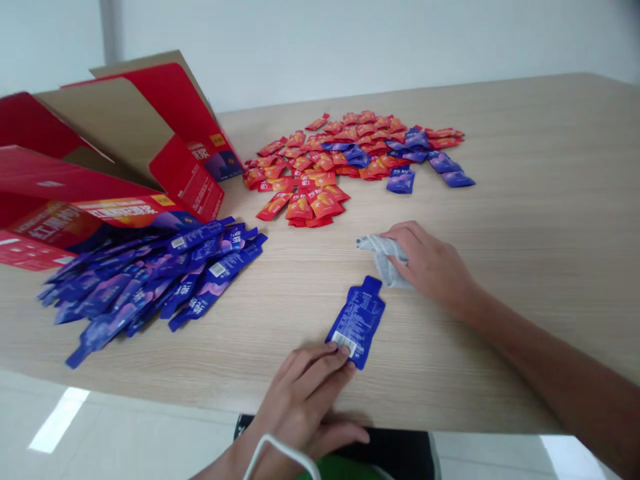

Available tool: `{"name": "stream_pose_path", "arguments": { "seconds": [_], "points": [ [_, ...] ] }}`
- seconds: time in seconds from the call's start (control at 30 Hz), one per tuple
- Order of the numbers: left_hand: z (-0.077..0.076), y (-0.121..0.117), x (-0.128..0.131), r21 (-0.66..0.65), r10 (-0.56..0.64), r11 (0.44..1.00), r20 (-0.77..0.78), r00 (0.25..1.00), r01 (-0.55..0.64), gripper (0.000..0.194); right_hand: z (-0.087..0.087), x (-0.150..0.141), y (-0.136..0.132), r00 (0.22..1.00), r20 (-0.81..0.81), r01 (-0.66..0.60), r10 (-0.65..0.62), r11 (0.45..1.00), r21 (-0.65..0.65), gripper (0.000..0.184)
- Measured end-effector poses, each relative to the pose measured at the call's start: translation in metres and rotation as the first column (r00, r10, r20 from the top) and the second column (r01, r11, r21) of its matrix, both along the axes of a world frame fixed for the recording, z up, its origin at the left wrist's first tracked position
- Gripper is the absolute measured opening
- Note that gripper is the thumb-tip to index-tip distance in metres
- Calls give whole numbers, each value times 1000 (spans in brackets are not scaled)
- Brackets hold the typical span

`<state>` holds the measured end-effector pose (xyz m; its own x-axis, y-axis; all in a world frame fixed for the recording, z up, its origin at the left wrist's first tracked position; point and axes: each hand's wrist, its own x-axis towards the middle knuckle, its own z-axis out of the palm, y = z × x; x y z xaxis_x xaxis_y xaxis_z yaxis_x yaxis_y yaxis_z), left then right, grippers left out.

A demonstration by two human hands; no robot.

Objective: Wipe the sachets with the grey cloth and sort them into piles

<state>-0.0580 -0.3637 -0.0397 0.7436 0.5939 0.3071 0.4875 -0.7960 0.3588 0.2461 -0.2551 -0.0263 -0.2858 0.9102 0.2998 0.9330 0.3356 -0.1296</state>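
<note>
A blue bottle-shaped pouch lies on the table, its printed back with a barcode facing up. My left hand rests its stretched fingertips on the lower end of this pouch, the thumb out to the side near the table's edge. Just beyond the pouch's narrow neck, my right hand grips a crumpled grey cloth between thumb and fingers. The cloth touches the table and sits apart from the pouch.
Many more blue pouches are heaped at the left, against an open red carton. Further back spreads a pile of small red sachets with several small blue sachets at its right. The wooden table's front edge runs near me.
</note>
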Motion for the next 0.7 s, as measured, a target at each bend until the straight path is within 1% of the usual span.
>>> {"name": "stream_pose_path", "arguments": {
  "seconds": [0.07, 0.17, 0.2, 0.27, 0.33, 0.37, 0.43, 0.5, 0.6, 0.7],
  "points": [
    [8, 3, 3, -18, 11, 1000, -20, 1000, -11, 67, 0, 7, -1, 998, -59, 25, -22, 998, 50, 28],
    [16, 9, 15, -43, 130, 990, -58, 990, -132, 54, -4, 16, 0, 992, -123, 48, -37, 995, 90, 25],
    [17, 13, 21, -53, 177, 982, -77, 981, -182, 55, -7, 18, 1, 991, -131, 51, -38, 994, 96, 26],
    [17, 20, 34, -77, 253, 962, -122, 960, -263, 65, -12, 23, 4, 990, -134, 58, -44, 993, 105, 29],
    [15, 27, 47, -105, 299, 942, -166, 940, -319, 76, -17, 26, 6, 990, -133, 61, -45, 991, 116, 32],
    [15, 30, 53, -118, 314, 933, -190, 930, -339, 78, -19, 27, 6, 990, -134, 56, -39, 991, 122, 34],
    [17, 35, 64, -139, 330, 918, -256, 909, -372, 74, -23, 29, 6, 990, -142, 37, -19, 991, 127, 37],
    [23, 37, 74, -144, 314, 912, -355, 881, -384, 66, -26, 31, 6, 988, -156, 23, -4, 992, 122, 38],
    [32, 41, 86, -119, 248, 929, -503, 828, -350, 54, -30, 34, 6, 983, -184, 24, -2, 993, 115, 42],
    [36, 53, 90, -102, 220, 940, -547, 807, -326, 52, -34, 37, 9, 977, -213, 6, 17, 994, 106, 45]
  ]
}}
